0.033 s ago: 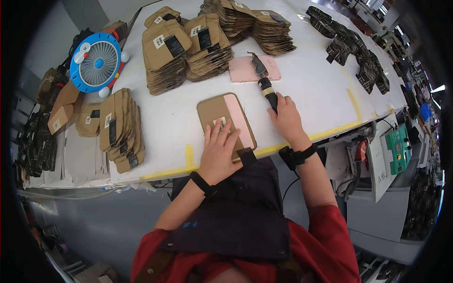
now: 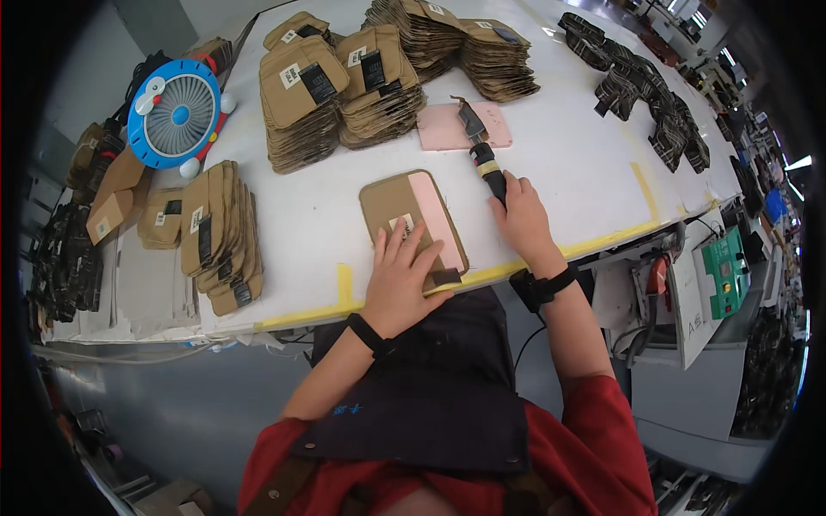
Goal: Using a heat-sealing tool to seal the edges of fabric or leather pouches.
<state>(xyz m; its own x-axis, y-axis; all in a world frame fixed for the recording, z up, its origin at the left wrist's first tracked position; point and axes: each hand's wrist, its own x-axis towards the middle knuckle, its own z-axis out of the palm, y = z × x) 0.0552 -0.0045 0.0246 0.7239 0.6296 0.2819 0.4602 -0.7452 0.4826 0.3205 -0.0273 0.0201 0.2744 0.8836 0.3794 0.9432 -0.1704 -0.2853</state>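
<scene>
A brown fabric panel (image 2: 387, 199) with a pink strip (image 2: 433, 206) along its right side lies near the table's front edge. My left hand (image 2: 403, 279) rests flat on its lower part, fingers spread, partly covering a white label (image 2: 401, 225). Beside the thumb, a small dark tab (image 2: 446, 276) lies at the panel's lower right corner. My right hand (image 2: 526, 215) is wrapped round the black handle of a tool (image 2: 486, 163) with a flat, dark metal head. That head rests over a pink pad (image 2: 443, 127) beyond the panel.
Stacks of brown panels (image 2: 301, 90) stand at the back, with another stack (image 2: 222, 228) at the left. A blue-rimmed fan (image 2: 176, 113) stands far left. Dark patterned strips (image 2: 637, 82) lie at the back right. A green box (image 2: 727, 273) is below the table's right end.
The dark tab at the panel's lower right corner stuck out past the edge before; now it lies flatter and further in. My right hand and the tool have barely moved.
</scene>
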